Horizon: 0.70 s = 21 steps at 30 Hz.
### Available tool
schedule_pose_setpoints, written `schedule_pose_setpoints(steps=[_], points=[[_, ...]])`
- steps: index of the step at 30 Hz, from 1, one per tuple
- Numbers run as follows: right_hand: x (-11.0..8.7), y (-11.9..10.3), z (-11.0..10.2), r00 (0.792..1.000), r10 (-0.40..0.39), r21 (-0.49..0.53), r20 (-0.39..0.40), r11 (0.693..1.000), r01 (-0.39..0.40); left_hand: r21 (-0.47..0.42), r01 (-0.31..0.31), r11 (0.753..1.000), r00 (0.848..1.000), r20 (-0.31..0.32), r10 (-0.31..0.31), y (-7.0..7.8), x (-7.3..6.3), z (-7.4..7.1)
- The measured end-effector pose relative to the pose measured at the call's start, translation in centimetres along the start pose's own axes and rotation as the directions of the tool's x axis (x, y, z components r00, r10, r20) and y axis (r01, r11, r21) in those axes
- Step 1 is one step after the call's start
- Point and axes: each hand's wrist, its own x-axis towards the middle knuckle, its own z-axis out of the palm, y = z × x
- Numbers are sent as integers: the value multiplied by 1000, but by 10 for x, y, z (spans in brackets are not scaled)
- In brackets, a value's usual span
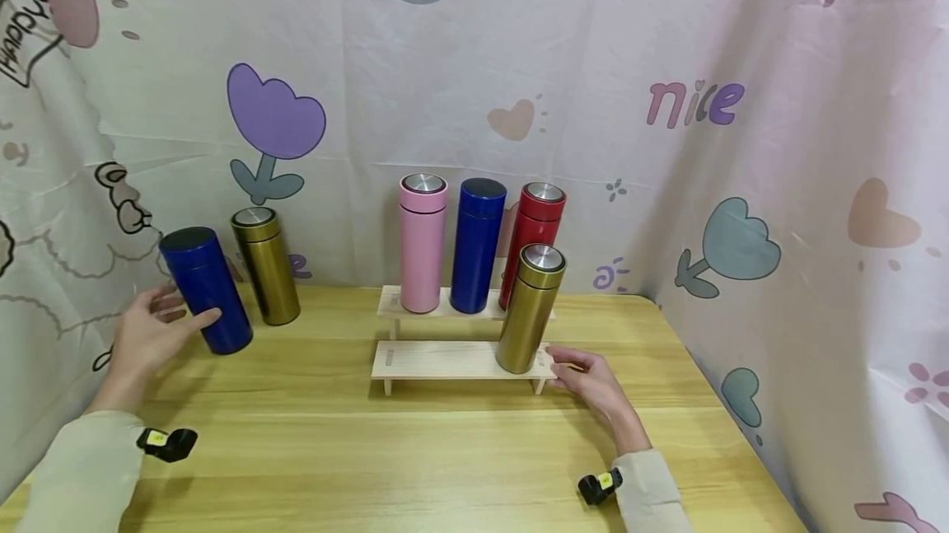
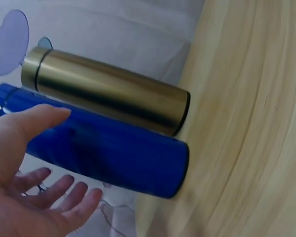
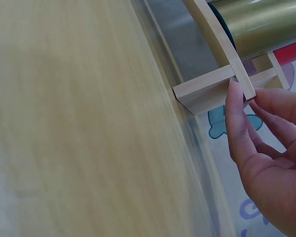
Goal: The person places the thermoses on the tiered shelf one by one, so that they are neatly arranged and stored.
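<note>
In the head view my left hand (image 1: 151, 331) is at a blue thermos bottle (image 1: 208, 290) standing at the left of the table. Its thumb reaches across the front of the bottle. The left wrist view shows the other fingers (image 2: 76, 197) spread beside the blue bottle (image 2: 108, 148), apart from it. Just right of it stands a gold bottle (image 1: 268, 269). My right hand (image 1: 593, 385) pinches the right end of the lower board of a wooden stand (image 1: 437, 360), thumb and fingertips on either face. Another gold bottle (image 1: 530, 310) stands on that board, near the hand.
On the upper step (image 1: 389, 302) of the stand are a pink bottle (image 1: 423, 249), a blue bottle (image 1: 478, 249) and a red bottle (image 1: 537, 216), partly hidden by the gold one. A printed curtain (image 1: 593, 39) hangs behind and beside the wooden table (image 1: 371, 467).
</note>
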Motion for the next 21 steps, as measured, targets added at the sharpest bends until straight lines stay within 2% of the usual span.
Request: schedule_pose_setpoints(steps=[6,13,21], points=[[0,-1,-1,1000,7,1,3,1000,-7,-30,23,999,998,57,-21,-7,11,2],[1,-1,-1,1000,11,-2,-5,1000,-11,-64,25,998,997,69,-20,-9,18,5],[1,0,-1,1000,1,-5,3,1000,-1,-87,38,995,997,68,-32,-11,19,8]])
